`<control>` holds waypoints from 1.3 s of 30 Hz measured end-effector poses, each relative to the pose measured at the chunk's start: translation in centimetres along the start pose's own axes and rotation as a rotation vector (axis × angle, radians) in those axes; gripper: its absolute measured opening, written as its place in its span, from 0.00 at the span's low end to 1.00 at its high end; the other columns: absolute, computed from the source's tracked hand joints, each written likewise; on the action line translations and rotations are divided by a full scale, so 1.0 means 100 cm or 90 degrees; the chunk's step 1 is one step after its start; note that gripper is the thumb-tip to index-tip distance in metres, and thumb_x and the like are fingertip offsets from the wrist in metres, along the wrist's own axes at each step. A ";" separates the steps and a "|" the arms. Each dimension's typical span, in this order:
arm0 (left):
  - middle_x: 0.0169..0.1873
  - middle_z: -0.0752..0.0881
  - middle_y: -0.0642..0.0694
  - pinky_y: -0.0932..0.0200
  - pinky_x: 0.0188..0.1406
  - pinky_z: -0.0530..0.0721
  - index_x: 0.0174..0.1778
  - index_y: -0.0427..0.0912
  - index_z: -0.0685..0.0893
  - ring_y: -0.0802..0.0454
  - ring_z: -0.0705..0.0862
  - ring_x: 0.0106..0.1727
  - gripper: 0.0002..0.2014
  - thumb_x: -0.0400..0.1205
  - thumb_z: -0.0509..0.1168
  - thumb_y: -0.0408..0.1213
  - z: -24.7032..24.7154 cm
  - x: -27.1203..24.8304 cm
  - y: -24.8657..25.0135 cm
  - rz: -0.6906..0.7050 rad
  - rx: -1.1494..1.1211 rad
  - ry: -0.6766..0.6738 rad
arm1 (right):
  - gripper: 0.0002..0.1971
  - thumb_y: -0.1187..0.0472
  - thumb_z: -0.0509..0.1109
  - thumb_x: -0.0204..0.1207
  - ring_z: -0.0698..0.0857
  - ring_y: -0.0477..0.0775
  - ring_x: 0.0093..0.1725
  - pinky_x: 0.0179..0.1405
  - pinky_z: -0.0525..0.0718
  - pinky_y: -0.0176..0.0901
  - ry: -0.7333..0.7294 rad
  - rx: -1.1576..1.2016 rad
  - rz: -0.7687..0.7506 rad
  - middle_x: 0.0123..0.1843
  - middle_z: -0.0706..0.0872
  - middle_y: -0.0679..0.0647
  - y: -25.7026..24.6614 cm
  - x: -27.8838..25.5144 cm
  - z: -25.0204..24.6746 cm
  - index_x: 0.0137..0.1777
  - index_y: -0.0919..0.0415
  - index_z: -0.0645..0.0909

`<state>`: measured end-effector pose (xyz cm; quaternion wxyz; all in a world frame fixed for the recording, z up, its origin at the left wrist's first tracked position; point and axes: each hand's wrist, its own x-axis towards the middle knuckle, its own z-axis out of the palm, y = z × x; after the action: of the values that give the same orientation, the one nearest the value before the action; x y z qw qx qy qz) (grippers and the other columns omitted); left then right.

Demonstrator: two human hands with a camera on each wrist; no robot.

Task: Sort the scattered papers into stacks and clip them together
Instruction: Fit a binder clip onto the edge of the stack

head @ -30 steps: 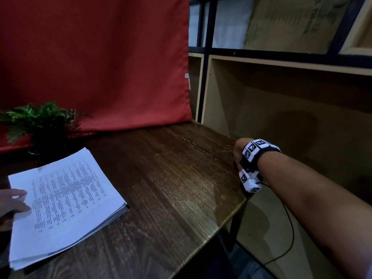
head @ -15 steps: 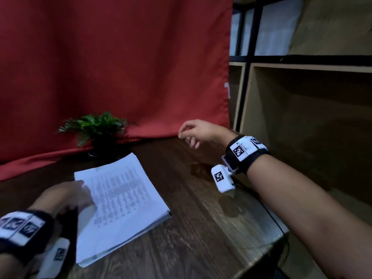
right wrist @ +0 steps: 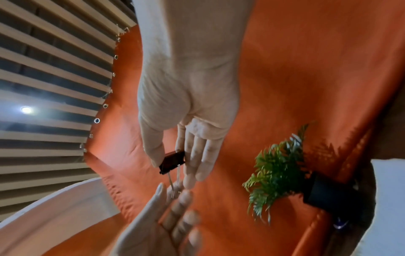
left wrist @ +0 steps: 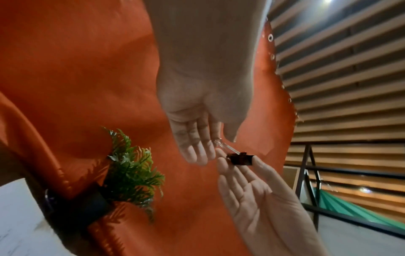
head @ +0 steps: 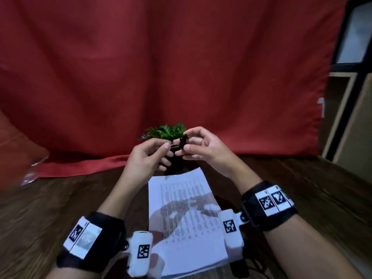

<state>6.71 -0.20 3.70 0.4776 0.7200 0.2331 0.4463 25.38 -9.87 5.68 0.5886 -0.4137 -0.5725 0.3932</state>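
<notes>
At the centre of the head view my right hand point(head: 203, 147) pinches the small black metal binder clip point(head: 182, 142) while my left hand point(head: 150, 156) pinches its wire handle, probably to open it for the white printed paper stack point(head: 187, 222) lying on the dark wooden surface point(head: 60, 208) below.

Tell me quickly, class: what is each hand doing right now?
Left hand: pinches the wire handle of the binder clip.
Right hand: grips the clip's black body.
</notes>
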 end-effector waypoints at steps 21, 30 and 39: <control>0.43 0.95 0.45 0.58 0.43 0.90 0.53 0.44 0.82 0.52 0.91 0.40 0.09 0.91 0.65 0.24 0.004 0.028 -0.023 0.136 -0.021 0.125 | 0.10 0.62 0.69 0.81 0.91 0.66 0.53 0.52 0.90 0.48 -0.044 0.111 0.062 0.55 0.90 0.67 0.038 0.034 0.003 0.60 0.65 0.81; 0.47 0.95 0.44 0.32 0.53 0.93 0.49 0.54 0.89 0.38 0.94 0.52 0.04 0.84 0.75 0.49 0.014 0.027 -0.038 0.064 0.037 0.159 | 0.16 0.64 0.76 0.71 0.91 0.58 0.45 0.46 0.89 0.42 0.015 0.126 0.109 0.52 0.89 0.68 0.057 0.041 0.006 0.57 0.64 0.79; 0.37 0.90 0.45 0.60 0.35 0.89 0.48 0.46 0.86 0.55 0.91 0.36 0.11 0.85 0.73 0.24 0.009 0.034 -0.046 -0.008 -0.038 0.169 | 0.16 0.69 0.76 0.71 0.88 0.55 0.47 0.53 0.90 0.43 0.050 0.115 0.064 0.44 0.86 0.60 0.072 0.044 0.015 0.57 0.64 0.78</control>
<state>9.56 4.00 0.95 0.4664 0.6389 0.2853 0.5412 24.08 -3.16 0.43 0.6249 -0.4024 -0.4900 0.4555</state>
